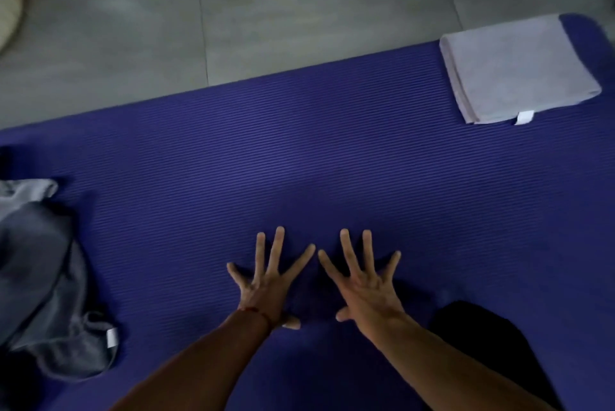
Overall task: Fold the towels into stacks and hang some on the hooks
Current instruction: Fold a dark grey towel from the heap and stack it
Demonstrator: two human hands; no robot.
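Observation:
A folded light grey towel (pixel 515 69) with a white tag lies at the far right of a ribbed blue mat (pixel 299 151). A heap of unfolded grey towels (pixel 43 277), also with a white tag, lies crumpled at the mat's left edge. My left hand (pixel 266 280) and my right hand (pixel 362 280) are side by side over the middle of the mat, fingers straight and spread wide, holding nothing. Both hands are well apart from either towel.
Grey tiled floor (pixel 266 11) lies beyond the mat's far edge. A pale rounded object (pixel 8 4) sits at the top left corner. A dark shape (pixel 482 344), possibly my knee, is at the lower right on the mat.

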